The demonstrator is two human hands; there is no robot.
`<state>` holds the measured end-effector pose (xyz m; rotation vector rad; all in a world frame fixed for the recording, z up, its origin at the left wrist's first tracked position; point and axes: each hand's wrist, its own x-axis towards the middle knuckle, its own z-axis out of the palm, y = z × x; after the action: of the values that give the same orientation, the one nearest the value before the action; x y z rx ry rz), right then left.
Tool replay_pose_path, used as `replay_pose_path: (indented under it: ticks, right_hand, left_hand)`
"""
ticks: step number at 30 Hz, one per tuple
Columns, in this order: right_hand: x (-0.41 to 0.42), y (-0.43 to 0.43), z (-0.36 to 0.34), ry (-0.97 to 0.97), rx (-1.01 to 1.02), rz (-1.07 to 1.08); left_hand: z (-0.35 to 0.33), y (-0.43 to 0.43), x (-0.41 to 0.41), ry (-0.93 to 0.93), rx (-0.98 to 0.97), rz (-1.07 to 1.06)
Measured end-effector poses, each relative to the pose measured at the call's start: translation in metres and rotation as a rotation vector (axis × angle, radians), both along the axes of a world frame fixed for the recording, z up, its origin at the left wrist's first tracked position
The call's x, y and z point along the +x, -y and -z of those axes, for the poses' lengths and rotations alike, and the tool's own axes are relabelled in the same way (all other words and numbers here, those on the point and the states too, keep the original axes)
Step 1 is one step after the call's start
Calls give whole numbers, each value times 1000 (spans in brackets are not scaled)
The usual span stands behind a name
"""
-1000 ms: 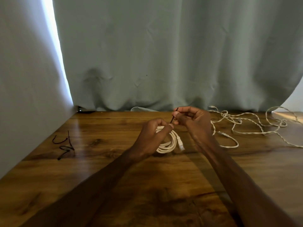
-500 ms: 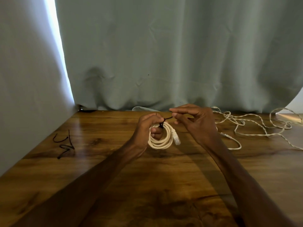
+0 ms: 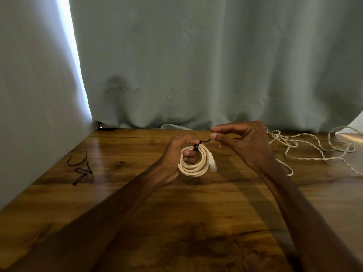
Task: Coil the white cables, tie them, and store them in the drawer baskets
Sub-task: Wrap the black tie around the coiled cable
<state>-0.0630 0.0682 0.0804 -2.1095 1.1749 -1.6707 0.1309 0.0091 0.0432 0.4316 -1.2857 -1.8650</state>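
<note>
Step in hand: tying the coil, as I judge it. The black tie is wrapped round the bundle and its free end is being drawn tight.

Left hand (image 3: 174,156): grasps the cream-white coiled round cable (image 3: 193,168) just above the worktop. The thumb is inside the loops and the fingers are curled over the top, beside the wrap.

Right hand (image 3: 245,142): pinches the free tail of the thin black tie (image 3: 196,147) between thumb and forefinger, up and to the right of the coil. The other fingers are loosely bent.

Doing it well: pull the tail straight away from the wrap while the left hand clamps all the loops together, so none slips out. Cinch it only until the loops stop sliding, because a thin tie can bite into a soft jacket. Leave the plug outside the wrap.

Coil: several smooth, round, matte loops lie flush and make a small neat ring.

Clear plastic plug (image 3: 212,166): blocky and translucent, it hangs at the coil's right side.

Tie: narrow and wiry, and it looks stiff enough to hold a bend.

Loose white twisted cable (image 3: 294,141): thin and rope-textured, it sprawls uncoiled on the right of the worktop, well apart from the coil.

Spare black ties (image 3: 82,169): kinked strands lying at the left.

Glossy brown wooden worktop (image 3: 176,222): grained and reflective.

Grey-green fabric curtain (image 3: 196,65): creased, hanging behind the worktop.

Drawer baskets: not in view.
</note>
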Motion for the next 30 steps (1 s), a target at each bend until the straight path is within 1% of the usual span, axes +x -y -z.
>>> replay_pose_path:
  ticks: [5,9,12,16,21,25,30]
  right_hand:
    - [2,4,3,-164,-33,-7]
    - [2,6,4,-213,-21,-38]
    - [-1,8,6,-220,-10,-35]
    - [-6,12,7,-183,-4,-63]
    - [-6,12,8,-178,7,-85]
    - [-7,12,8,-156,-1,-100]
    - [-7,12,7,-167,6,-96]
  left_hand:
    - [0,-3,1,-23,73,89]
    - [-2,-5,3,-39,74,114]
    - [-2,-5,3,-49,90,127]
    - [-4,-6,1,-62,114,122]
    - [-4,-5,2,-82,118,123]
    - [-4,-4,3,-83,84,134]
    - [-4,-5,1,-91,102,144]
